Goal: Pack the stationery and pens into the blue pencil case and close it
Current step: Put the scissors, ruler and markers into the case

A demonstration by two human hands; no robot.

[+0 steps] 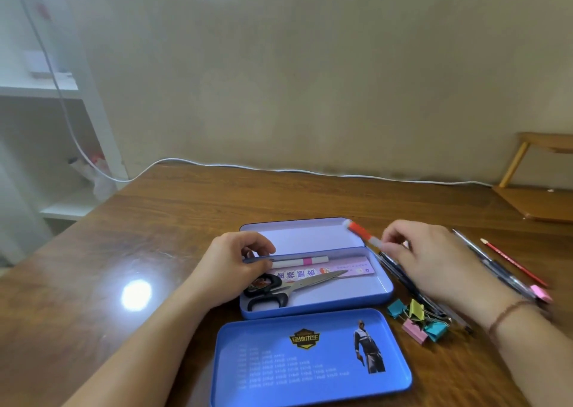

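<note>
Packing step underway. Blue pencil case (313, 305) open mid-table (155, 220), already holding scissors (294, 285) and ruler (325, 271). Left hand (231, 260) pinches white-pink pen (302, 261) into case. Right hand (434, 260), right of case, grips orange marker (361, 231). Next: lay marker inside, then the binder clips (418, 319).

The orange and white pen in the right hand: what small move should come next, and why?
Probably lower that orange and white pen into the open blue pencil case. The right hand pinches it just above the case's far right corner, while the left hand sets a white marker inside beside the ruler and scissors, with room left.
</note>
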